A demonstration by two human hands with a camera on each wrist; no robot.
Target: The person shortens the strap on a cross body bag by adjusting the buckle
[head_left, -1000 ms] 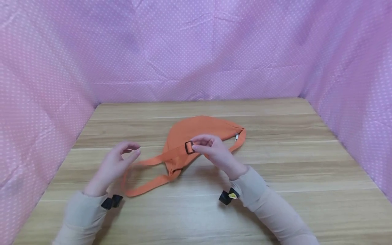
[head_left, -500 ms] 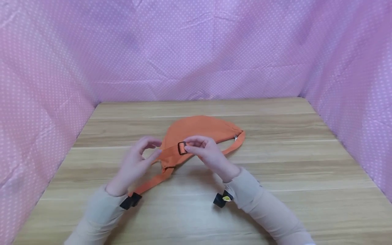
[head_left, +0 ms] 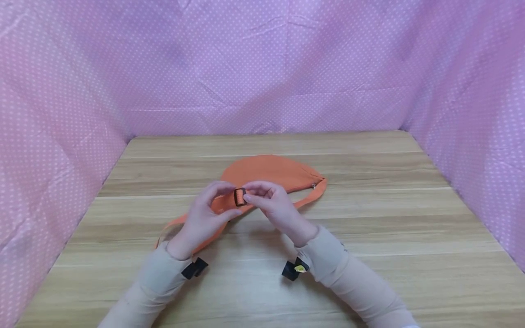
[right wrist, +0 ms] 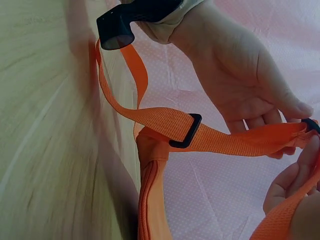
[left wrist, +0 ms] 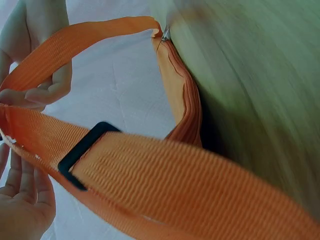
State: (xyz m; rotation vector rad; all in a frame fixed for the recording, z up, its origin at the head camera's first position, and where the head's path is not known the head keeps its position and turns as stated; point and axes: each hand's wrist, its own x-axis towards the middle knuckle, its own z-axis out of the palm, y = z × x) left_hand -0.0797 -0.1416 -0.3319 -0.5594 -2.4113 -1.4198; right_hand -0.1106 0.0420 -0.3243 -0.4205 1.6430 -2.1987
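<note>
An orange waist bag (head_left: 270, 172) lies flat on the table, with its zipper pull (head_left: 314, 186) at the right end. Above its near edge my right hand (head_left: 279, 207) pinches the orange strap beside a black buckle (head_left: 239, 197). My left hand (head_left: 201, 218) comes up to the same buckle from the left, thumb and fingers spread apart around the strap. In the right wrist view the left hand's fingers lie behind the strap (right wrist: 235, 142). A second black slider (left wrist: 87, 155) sits on the strap in the left wrist view.
A loop of strap (head_left: 176, 222) hangs to the left, partly behind the left forearm. The wooden table (head_left: 369, 237) has pink dotted cloth (head_left: 262, 68) around its back and sides. Black wrist cameras (head_left: 290, 270) sit at both cuffs.
My left hand has moved right along the strap to the buckle. The right hand has shifted slightly left, still pinching the strap. The bag stays nearly in place.
</note>
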